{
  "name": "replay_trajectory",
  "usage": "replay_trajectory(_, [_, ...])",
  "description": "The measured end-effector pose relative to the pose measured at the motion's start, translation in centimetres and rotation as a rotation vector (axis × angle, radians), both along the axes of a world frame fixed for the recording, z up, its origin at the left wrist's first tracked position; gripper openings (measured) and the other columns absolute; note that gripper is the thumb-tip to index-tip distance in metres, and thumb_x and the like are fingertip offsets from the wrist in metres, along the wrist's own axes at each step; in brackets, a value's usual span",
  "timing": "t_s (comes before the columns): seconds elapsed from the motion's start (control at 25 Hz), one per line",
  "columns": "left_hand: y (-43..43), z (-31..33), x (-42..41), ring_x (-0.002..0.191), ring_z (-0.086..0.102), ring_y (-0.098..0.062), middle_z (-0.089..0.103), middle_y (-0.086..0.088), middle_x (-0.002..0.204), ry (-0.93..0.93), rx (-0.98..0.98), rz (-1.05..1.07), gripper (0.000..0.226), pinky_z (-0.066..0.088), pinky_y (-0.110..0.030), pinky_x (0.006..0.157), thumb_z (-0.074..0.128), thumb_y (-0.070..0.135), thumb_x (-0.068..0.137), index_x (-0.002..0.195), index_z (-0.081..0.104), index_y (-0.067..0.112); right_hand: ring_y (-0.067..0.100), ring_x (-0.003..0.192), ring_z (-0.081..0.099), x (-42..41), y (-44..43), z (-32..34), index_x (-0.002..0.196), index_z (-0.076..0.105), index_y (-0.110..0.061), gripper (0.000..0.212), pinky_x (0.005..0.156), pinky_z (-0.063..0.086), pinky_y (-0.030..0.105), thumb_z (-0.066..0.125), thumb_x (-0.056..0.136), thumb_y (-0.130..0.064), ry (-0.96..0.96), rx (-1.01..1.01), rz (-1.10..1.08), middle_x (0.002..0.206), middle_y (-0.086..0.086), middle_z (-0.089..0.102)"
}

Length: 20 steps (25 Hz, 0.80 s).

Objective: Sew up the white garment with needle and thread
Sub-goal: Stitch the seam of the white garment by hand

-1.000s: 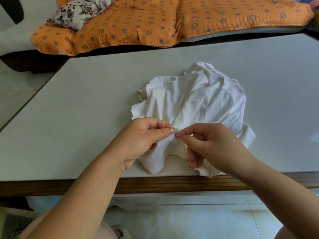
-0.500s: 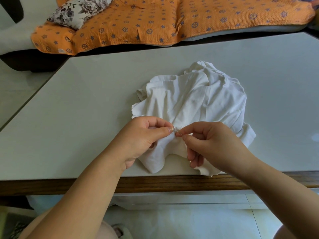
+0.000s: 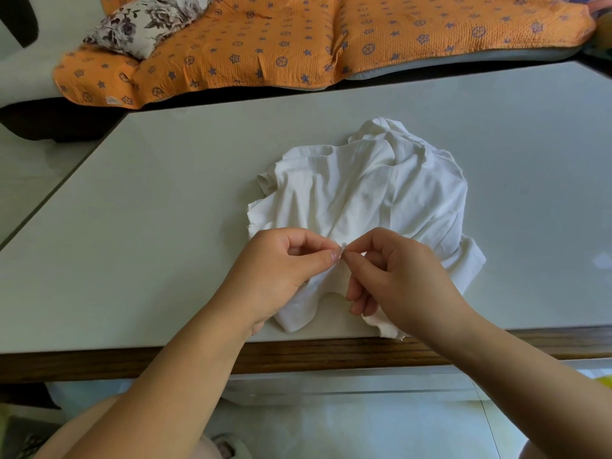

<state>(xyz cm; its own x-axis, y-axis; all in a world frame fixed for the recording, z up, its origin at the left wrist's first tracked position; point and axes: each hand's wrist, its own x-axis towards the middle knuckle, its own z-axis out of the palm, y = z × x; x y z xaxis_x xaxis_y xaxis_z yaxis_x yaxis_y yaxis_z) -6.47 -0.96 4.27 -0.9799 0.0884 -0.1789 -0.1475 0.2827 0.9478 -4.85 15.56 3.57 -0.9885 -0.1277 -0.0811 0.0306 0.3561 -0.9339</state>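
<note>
A crumpled white garment (image 3: 374, 190) lies on the pale table (image 3: 165, 210), its lower edge near the table's front. Both hands meet over the garment's near part. My left hand (image 3: 284, 270) pinches a small fold of the cloth between thumb and forefinger. My right hand (image 3: 400, 276) pinches a thin needle (image 3: 343, 249) right beside the left fingertips, its other fingers curled under. The needle shows only as a tiny glint. Any thread is too fine to make out.
The table has a dark wooden front edge (image 3: 331, 356). Behind it stands a sofa with an orange patterned cover (image 3: 298, 38) and a floral cushion (image 3: 145, 21). Light floor tiles (image 3: 331, 425) lie below the table.
Both hands stay pinched together at the same spot on the garment; only tiny finger shifts show.
</note>
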Motion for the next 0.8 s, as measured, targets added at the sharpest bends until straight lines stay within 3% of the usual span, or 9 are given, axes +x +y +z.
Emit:
replay_trajectory(0.08, [0.2,0.0,0.1,0.066,0.063,0.000,0.074,0.004,0.075,0.002,0.033,0.017,0.004,0.044,-0.010,0.058,0.075,0.019,0.084,0.086,0.076,0.022,0.017,0.052,0.067,0.1,-0.1,-0.1,0.090,0.060,-0.016,0.011,0.051,0.052,0.021,0.056,0.099,-0.020,0.010,-0.041,-0.012,0.061,0.004,0.069])
replay_trajectory(0.2, [0.4,0.0,0.1,0.069,0.067,-0.006,0.074,0.008,0.075,0.048,-0.001,0.023,0.013,0.047,-0.010,0.063,0.074,0.024,0.085,0.080,0.077,0.037,0.023,0.055,0.069,0.2,-0.3,-0.1,0.090,0.058,-0.012,0.011,0.051,0.053,0.025,0.056,0.099,-0.019,-0.013,-0.134,-0.027,0.063,0.008,0.070])
replay_trajectory(0.32, [0.6,-0.3,0.4,0.053,0.050,0.000,0.058,0.019,0.053,0.155,-0.143,-0.029,0.019,0.038,-0.008,0.056,0.071,0.023,0.087,0.083,0.075,0.042,0.027,0.059,0.071,0.0,-0.3,0.3,0.098,0.053,-0.010,0.008,0.054,0.057,0.029,0.057,0.098,-0.017,-0.058,-0.236,-0.041,0.067,0.012,0.071])
replay_trajectory(0.44, [0.6,-0.6,0.3,0.064,0.053,0.002,0.061,0.023,0.069,0.259,-0.253,-0.076,0.024,0.038,-0.007,0.062,0.071,0.023,0.086,0.080,0.072,0.046,0.030,0.063,0.073,-0.3,-0.1,0.6,0.107,0.057,-0.014,0.009,0.057,0.060,0.031,0.055,0.099,-0.016,-0.128,-0.291,0.004,0.069,0.015,0.073])
replay_trajectory(0.6, [0.4,-0.8,0.0,0.081,0.061,0.006,0.066,0.021,0.081,0.266,-0.278,-0.098,0.022,0.039,-0.005,0.069,0.073,0.027,0.085,0.078,0.071,0.047,0.023,0.061,0.072,-0.4,-0.1,0.7,0.096,0.063,-0.017,0.010,0.056,0.057,0.034,0.055,0.099,-0.022,-0.077,-0.135,-0.017,0.069,0.007,0.073])
replay_trajectory(0.72, [0.4,-0.6,0.1,0.082,0.060,0.009,0.065,0.028,0.080,0.258,-0.286,-0.110,0.014,0.039,-0.002,0.069,0.074,0.030,0.085,0.081,0.074,0.044,0.012,0.053,0.067,-0.8,0.3,0.9,0.091,0.060,-0.024,0.011,0.052,0.047,0.022,0.053,0.098,-0.028,0.055,0.047,-0.110,0.067,-0.003,0.072])
replay_trajectory(0.8, [0.3,-0.6,0.1,0.083,0.060,0.012,0.065,0.031,0.080,0.245,-0.281,-0.113,0.008,0.038,-0.001,0.070,0.073,0.031,0.085,0.086,0.076,0.039,0.007,0.049,0.062,-1.6,0.8,1.3,0.090,0.062,-0.023,0.011,0.049,0.042,0.017,0.055,0.097,-0.027,0.104,0.053,-0.186,0.072,-0.006,0.071])
